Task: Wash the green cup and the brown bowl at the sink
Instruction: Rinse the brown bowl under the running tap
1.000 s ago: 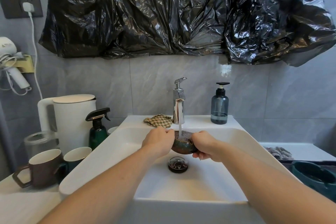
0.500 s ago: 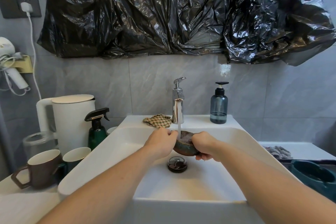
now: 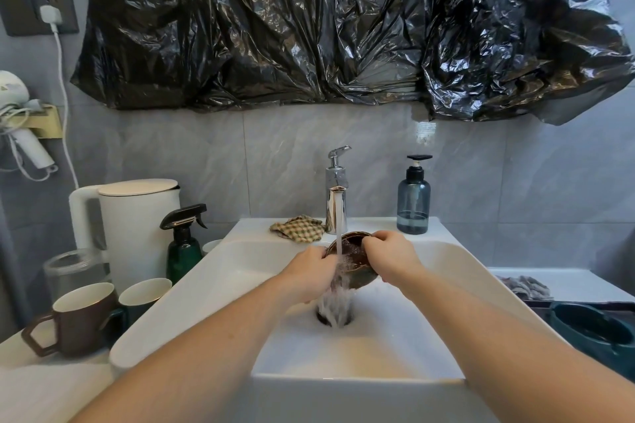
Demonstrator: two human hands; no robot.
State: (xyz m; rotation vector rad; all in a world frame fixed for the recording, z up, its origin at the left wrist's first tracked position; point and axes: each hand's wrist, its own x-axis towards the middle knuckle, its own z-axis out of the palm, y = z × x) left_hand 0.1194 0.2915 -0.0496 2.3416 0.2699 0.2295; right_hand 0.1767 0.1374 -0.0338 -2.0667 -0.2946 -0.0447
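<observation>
The brown bowl (image 3: 354, 257) is gripped at opposite rims by the left hand (image 3: 311, 273) and right hand (image 3: 391, 256), fingers curled round it. It is held tilted over the sink (image 3: 457, 271), under water from the tap (image 3: 336, 197). The green cup (image 3: 142, 295) is set on the counter, left of the sink.

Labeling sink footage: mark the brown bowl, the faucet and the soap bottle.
brown bowl (image 3: 355, 256), head view, on its dark wet inside.
faucet (image 3: 335, 213), head view, on the chrome spout.
soap bottle (image 3: 413, 203), head view, on the blue-grey body.
</observation>
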